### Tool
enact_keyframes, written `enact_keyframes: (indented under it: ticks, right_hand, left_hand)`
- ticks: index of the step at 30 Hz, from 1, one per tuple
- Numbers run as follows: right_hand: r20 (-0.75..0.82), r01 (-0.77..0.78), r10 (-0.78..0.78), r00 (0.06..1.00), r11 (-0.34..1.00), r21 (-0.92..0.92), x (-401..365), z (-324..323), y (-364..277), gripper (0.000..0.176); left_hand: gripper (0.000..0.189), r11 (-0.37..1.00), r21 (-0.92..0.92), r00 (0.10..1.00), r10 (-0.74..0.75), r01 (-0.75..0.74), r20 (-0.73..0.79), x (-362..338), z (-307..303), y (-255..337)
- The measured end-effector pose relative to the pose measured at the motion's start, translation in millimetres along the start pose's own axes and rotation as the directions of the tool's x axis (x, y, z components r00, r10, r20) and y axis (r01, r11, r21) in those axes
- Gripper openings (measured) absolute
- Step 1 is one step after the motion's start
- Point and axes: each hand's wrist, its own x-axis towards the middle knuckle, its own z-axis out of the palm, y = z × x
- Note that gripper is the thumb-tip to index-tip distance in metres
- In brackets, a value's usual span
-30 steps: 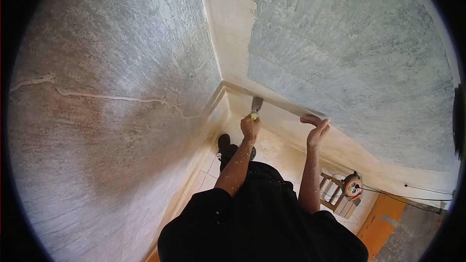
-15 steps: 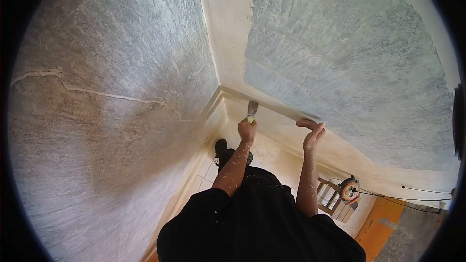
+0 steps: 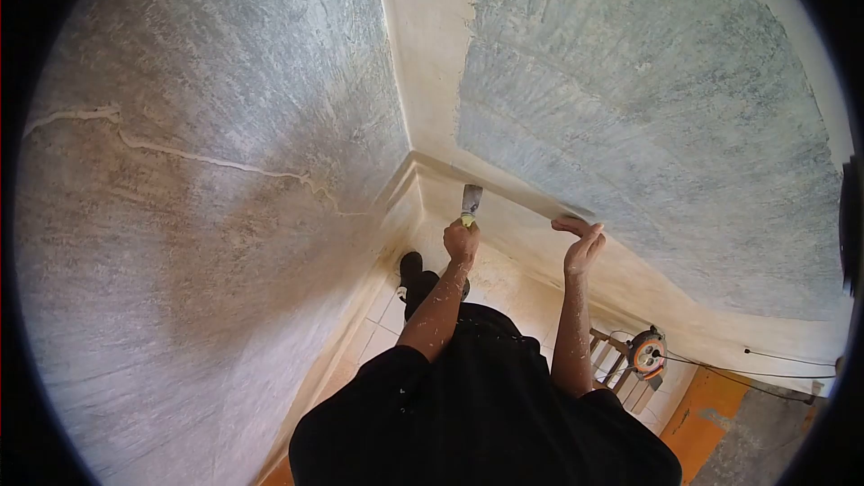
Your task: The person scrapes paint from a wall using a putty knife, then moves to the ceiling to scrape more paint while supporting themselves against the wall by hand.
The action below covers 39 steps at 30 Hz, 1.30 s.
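My left hand (image 3: 462,241) is closed around the pale yellowish handle of a putty knife (image 3: 472,198). Its grey metal blade points up toward the low ledge (image 3: 513,196) that runs along the right wall. My right hand (image 3: 583,250) is raised beside that same ledge, fingers stretched out to the left and thumb apart. A dark grey streak lies just above its fingertips; whether it is a shadow or a tool I cannot make out. White specks dot both forearms.
Two rough grey-plastered walls (image 3: 648,126) meet in a corner ahead. A pale cracked line (image 3: 211,160) crosses the left wall. At lower right stand a wooden stool (image 3: 621,369) and a cable reel (image 3: 648,355) with black cords. An orange board (image 3: 702,427) lies nearby.
The view has shifted slightly. The putty knife and my left hand sit nearly where they were, the blade a little more upright; my right hand keeps its pose.
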Motion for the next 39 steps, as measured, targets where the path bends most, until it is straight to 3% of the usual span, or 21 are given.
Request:
enact_keyframes:
  ticks: [3,6,9,12,15,21,24,27,30,36,39]
  right_hand:
    - [0.012,0.042,-0.042,0.999,0.999,-0.012,1,-2,4,0.085]
    - [0.004,0.014,-0.014,1.000,1.000,0.011,0,-1,8,0.084]
    - [0.034,0.111,-0.110,0.993,0.994,-0.020,2,-4,6,0.084]
    - [0.025,0.067,-0.066,0.998,0.997,-0.034,0,-4,5,0.083]
    - [0.036,0.041,-0.040,0.999,0.999,-0.035,-1,-6,6,0.081]
    - [0.069,0.075,-0.073,0.995,0.997,-0.025,0,-7,4,0.080]
    - [0.070,0.083,-0.083,0.994,0.997,0.000,0,-8,5,0.081]
    - [0.065,0.102,-0.101,0.993,0.995,-0.011,1,-7,7,0.081]
    - [0.065,0.047,-0.045,0.997,0.999,-0.027,-1,-7,5,0.081]
    - [0.057,0.085,-0.082,0.995,0.995,-0.053,-1,-5,2,0.083]
    - [0.057,0.089,-0.087,0.995,0.996,-0.025,1,-7,3,0.082]
  left_hand:
    - [0.013,0.998,-0.017,0.998,0.066,-0.066,-0.007,0,5,5]
    - [0.012,1.000,-0.013,0.999,0.022,-0.021,0.028,-7,4,3]
    - [0.017,1.000,0.012,0.999,0.018,-0.019,0.029,-2,6,10]
    - [0.018,0.988,-0.092,0.992,0.125,-0.122,0.032,-17,1,5]
    - [0.018,0.998,0.037,0.996,-0.056,0.054,0.067,-6,5,7]
    - [0.022,1.000,0.007,0.997,0.002,-0.003,0.077,-7,-13,11]
    - [0.023,0.998,-0.014,0.995,-0.058,0.059,0.081,11,-14,11]
    - [0.023,0.997,0.072,0.996,0.004,-0.011,0.086,10,-22,10]
    - [0.024,0.998,0.044,0.996,-0.052,0.049,0.078,18,-21,5]
    - [0.025,0.996,0.061,0.992,0.063,-0.070,0.110,17,-19,0]
    - [0.025,1.000,0.024,0.992,0.003,-0.006,0.129,25,-17,2]
